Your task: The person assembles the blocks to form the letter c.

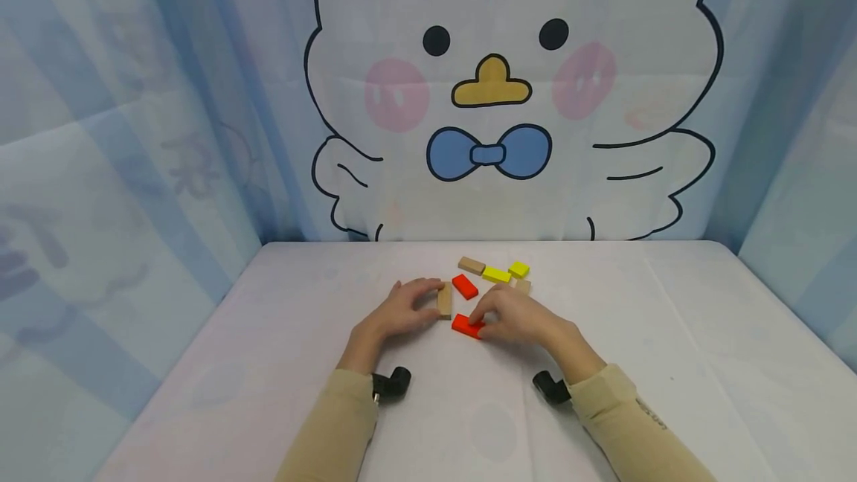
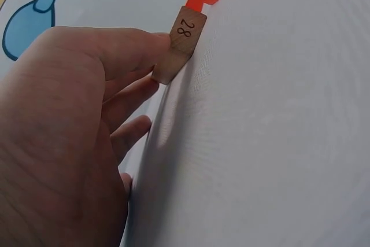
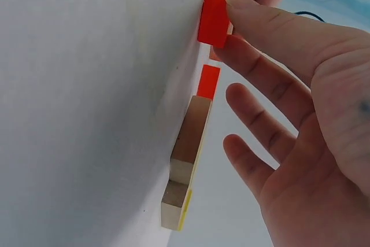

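My left hand (image 1: 400,309) pinches a plain wooden block (image 1: 445,301) by its ends, thumb near and fingers far. In the left wrist view this block (image 2: 186,33) carries the number 28 on its end. To its right, my right hand (image 1: 512,312) pinches a red block (image 1: 462,325) between thumb and index finger. The right wrist view shows that red block (image 3: 215,18) low over the white cloth, the other fingers spread loosely below. A second red block (image 1: 465,286) lies between the hands, a bit farther back.
Behind the hands lie a wooden block (image 1: 472,265) and two yellow blocks, one long (image 1: 497,274) and one short-looking (image 1: 518,269). Another wooden block (image 1: 523,286) is partly hidden by my right hand. A printed curtain (image 1: 495,199) hangs at the table's (image 1: 669,303) back edge.
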